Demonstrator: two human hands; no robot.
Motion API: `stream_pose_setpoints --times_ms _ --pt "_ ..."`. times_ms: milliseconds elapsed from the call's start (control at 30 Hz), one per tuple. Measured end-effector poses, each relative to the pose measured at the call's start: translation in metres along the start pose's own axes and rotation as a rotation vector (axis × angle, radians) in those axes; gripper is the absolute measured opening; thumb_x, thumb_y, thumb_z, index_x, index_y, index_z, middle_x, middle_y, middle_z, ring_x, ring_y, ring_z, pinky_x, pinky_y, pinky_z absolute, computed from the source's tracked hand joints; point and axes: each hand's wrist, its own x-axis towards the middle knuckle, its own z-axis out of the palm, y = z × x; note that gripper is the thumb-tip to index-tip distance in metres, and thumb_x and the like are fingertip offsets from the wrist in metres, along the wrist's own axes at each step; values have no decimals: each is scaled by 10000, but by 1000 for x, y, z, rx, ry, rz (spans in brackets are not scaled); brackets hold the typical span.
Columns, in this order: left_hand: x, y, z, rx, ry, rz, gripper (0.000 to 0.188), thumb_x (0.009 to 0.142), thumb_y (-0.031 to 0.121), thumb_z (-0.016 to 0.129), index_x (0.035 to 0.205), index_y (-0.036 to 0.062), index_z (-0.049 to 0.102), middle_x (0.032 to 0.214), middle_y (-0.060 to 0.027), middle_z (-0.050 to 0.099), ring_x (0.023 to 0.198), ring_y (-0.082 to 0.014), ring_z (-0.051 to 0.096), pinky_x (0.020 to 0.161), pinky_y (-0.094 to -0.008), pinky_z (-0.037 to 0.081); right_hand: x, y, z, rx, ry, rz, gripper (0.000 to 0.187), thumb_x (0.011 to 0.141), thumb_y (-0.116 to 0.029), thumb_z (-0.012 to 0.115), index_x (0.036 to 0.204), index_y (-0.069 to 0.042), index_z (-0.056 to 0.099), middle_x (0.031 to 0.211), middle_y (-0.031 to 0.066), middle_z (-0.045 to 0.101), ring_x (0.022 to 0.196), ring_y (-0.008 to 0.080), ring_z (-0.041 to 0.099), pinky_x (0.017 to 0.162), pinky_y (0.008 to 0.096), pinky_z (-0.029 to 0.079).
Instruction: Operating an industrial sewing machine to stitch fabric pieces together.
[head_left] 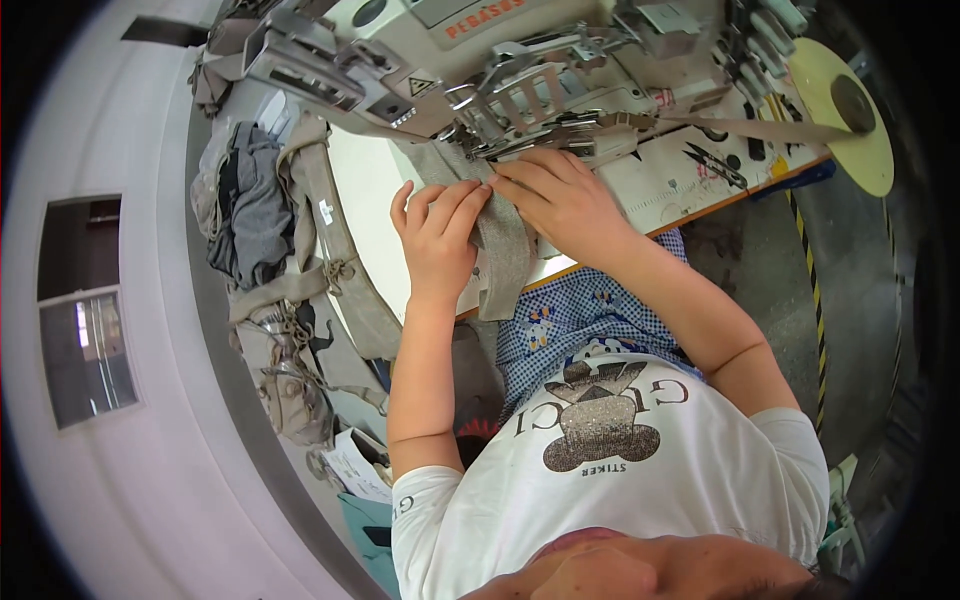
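A piece of ribbed grey knit cloth point(505, 255) runs from under the head of a sewing machine point(560, 90) and hangs over the table's near edge. My left hand point(440, 235) lies on its left side, fingers spread, the index and middle fingertips touching the cloth. From the right, my right hand point(565, 200) has its fingers bent close together on the cloth, just before the presser foot, the thumb hidden. The fingertips of both hands nearly meet. What lies under the fingers and at the needle is hidden.
A beige tape point(760, 127) runs from a pale yellow reel point(845, 120) at the right into the machine. Thread snips point(715, 165) lie on the white table point(365, 190). Grey garments point(250, 190) are heaped at the left, beside a long strip of cloth point(345, 260).
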Motion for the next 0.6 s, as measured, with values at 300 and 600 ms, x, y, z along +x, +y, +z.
stream_pose_setpoints --times_ms 300,600 --pt "0 7 -2 -25 -23 -67 475 748 -43 696 1153 189 786 1172 89 720 1095 -189 634 1209 -524 341 3 -4 -7 9 -46 53 490 793 -56 728 1283 -81 733 1327 30 677 1225 279 619 1018 432 522" --pt "4 7 -9 11 -63 -69 482 742 -31 708 1157 201 785 1173 96 718 1111 -198 627 1233 -560 290 4 -5 -7 11 -75 77 490 822 -50 705 1311 -85 726 1351 28 668 1233 288 605 1025 444 520"
